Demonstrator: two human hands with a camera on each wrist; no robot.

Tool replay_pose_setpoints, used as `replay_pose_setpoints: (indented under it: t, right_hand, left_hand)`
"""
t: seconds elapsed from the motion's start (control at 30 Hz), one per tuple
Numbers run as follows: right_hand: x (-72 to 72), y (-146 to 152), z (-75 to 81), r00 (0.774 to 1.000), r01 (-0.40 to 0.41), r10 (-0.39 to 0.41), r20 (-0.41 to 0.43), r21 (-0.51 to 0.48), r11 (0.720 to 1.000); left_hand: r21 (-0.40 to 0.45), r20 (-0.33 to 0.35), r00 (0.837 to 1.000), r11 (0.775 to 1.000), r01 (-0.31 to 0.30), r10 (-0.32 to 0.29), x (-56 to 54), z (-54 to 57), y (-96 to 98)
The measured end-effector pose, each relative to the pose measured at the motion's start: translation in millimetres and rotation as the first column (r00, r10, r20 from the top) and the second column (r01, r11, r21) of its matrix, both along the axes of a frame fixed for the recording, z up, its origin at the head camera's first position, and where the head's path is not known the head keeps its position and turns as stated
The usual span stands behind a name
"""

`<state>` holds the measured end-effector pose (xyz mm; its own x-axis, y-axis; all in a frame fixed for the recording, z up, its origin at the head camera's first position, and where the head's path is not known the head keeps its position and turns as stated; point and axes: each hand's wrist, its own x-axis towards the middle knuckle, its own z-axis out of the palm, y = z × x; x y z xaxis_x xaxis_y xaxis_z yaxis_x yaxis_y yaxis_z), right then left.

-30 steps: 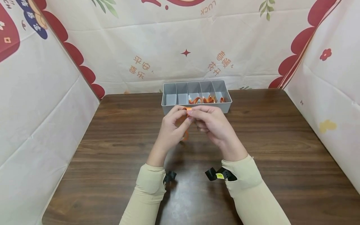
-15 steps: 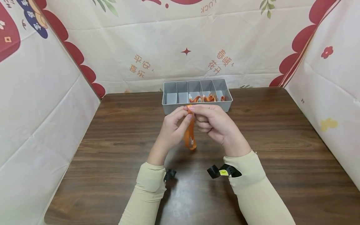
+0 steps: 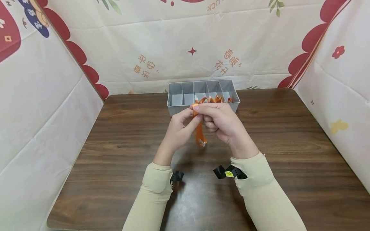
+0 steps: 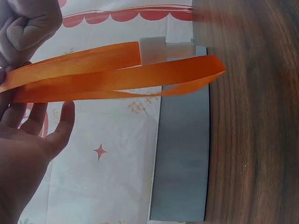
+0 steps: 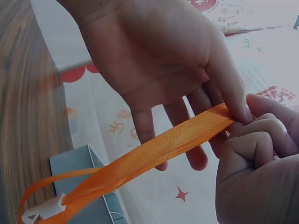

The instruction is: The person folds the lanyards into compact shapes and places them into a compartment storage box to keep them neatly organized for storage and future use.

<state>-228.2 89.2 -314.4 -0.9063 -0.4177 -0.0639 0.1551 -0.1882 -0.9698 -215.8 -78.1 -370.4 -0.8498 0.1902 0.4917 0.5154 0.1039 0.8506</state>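
An orange lanyard (image 3: 198, 131) with a white plastic clip (image 4: 154, 50) hangs in a loop between my two hands, in front of the grey box. My left hand (image 3: 180, 131) pinches its upper end between thumb and index finger; the other fingers extend behind the strap, as the right wrist view shows. My right hand (image 3: 224, 123) pinches the same end from the other side, its remaining fingers curled in. The exact spot where the fingertips meet on the orange strap (image 5: 159, 147) is partly hidden.
Beyond the hands, a grey divided box (image 3: 175, 111) stands at the table's far edge. More orange straps (image 3: 216, 99) lie in its middle and right compartments. A printed cloth (image 3: 173, 38) hangs behind and at both sides of the brown table (image 3: 121, 144).
Both hands have risen slightly toward the box, still pinching the lanyard. Its hanging loop, mostly hidden behind the left hand at first, came into sight and swung to the right.
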Motion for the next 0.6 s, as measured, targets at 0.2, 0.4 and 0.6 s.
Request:
replay_pose_setpoints:
  t: [0.2, 0.4, 0.6]
  right_hand:
    - [-1.4, 0.6, 1.0, 1.0, 0.004, -0.004, 0.004, 0.029, 1.0]
    - [-3.3, 1.4, -0.4, 1.0, 0.022, -0.02, -0.019, 0.087, 0.996]
    - [-8.6, 3.8, -3.5, 0.997, 0.047, -0.032, -0.075, 0.205, 0.978]
  left_hand:
    - [0.037, 0.071, 0.997, 0.999, 0.014, -0.016, -0.9, 0.1, -0.4]
    - [0.035, 0.044, 0.999, 0.999, 0.009, -0.011, -0.4, 0.2, -0.7]
    - [0.018, 0.056, 0.998, 1.0, 0.025, -0.026, 2.1, 0.6, -1.4]
